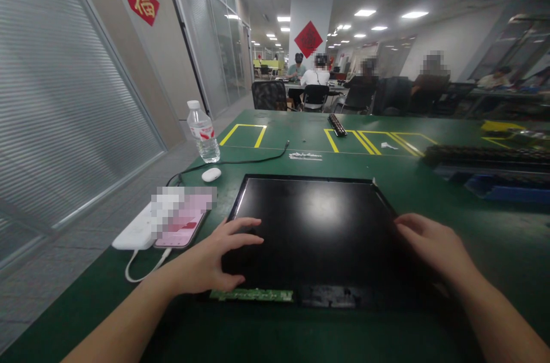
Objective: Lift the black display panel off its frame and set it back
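A black flat display panel (pixel 318 237) lies face up on the green table in front of me. A narrow green circuit board (pixel 255 295) runs along the left part of its near edge. My left hand (pixel 221 254) is at the panel's left side, its fingers spread apart over the dark surface and the thumb near the circuit board. At the right edge of the panel is my right hand (pixel 433 243), its fingers closed together on that edge. The undersides of its fingers are hidden.
Left on the green table (pixel 266 165) are a phone (pixel 184 225), a white power bank (pixel 140 223), a white earbud case (pixel 211 174), a black cable (pixel 244 162) and a water bottle (pixel 203 134). Dark strips (pixel 490 157) and a blue piece (pixel 511 186) lie right. People sit beyond.
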Demonstrator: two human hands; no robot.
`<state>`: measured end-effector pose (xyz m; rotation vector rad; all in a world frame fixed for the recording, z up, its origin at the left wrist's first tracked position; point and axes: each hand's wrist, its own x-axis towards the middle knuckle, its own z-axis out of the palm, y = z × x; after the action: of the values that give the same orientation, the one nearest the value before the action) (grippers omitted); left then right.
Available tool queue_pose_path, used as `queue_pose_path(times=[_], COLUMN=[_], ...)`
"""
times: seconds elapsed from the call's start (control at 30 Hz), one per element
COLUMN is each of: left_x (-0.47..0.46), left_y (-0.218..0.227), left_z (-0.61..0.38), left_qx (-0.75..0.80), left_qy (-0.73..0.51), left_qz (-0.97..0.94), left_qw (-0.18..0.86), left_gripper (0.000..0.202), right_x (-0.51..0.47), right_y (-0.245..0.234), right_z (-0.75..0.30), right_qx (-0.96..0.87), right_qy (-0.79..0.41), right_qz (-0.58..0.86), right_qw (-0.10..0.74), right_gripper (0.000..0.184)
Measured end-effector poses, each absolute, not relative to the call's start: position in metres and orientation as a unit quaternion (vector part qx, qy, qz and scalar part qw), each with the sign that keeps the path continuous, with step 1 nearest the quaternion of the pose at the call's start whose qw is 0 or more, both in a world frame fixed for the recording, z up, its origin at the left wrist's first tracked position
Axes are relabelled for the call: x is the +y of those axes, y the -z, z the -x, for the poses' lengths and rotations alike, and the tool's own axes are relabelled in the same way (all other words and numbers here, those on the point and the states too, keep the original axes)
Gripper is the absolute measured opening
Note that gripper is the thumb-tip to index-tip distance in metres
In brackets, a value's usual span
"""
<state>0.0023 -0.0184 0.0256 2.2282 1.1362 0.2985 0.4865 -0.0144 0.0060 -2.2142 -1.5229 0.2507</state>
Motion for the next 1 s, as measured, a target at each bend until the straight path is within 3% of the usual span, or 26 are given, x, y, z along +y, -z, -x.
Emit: queue_pose_path(times=[0.23, 0.43, 0.63, 1.0], left_x=[-0.017, -0.006, -0.001, 0.007], left_y=[-0.021, -0.005, 0.003, 0.006], left_z=[-0.001, 0.005, 0.006, 0.007], left_qx=[0.448, 0.526, 0.588, 0.596], left_qy=[-0.135, -0.179, -0.169, -0.161], left_qz=[-0.824, -0.798, -0.773, -0.767], left_qw=[0.319, 0.232, 0.166, 0.177], left_gripper=[0.068, 0.053, 0.057, 0.061], right_x=[-0.013, -0.014, -0.011, -0.005], right_y=[-0.002, -0.007, -0.007, 0.009], right_z=[-0.491, -0.498, -0.502, -0.507], right_qx=[-0.552, -0.519, -0.479, -0.509], right_qy=[-0.108, -0.101, -0.126, -0.116], right_qz=[0.788, 0.791, 0.826, 0.809], right_qw=[0.250, 0.308, 0.271, 0.269], right_gripper=[0.036, 0.030, 0.031, 0.030])
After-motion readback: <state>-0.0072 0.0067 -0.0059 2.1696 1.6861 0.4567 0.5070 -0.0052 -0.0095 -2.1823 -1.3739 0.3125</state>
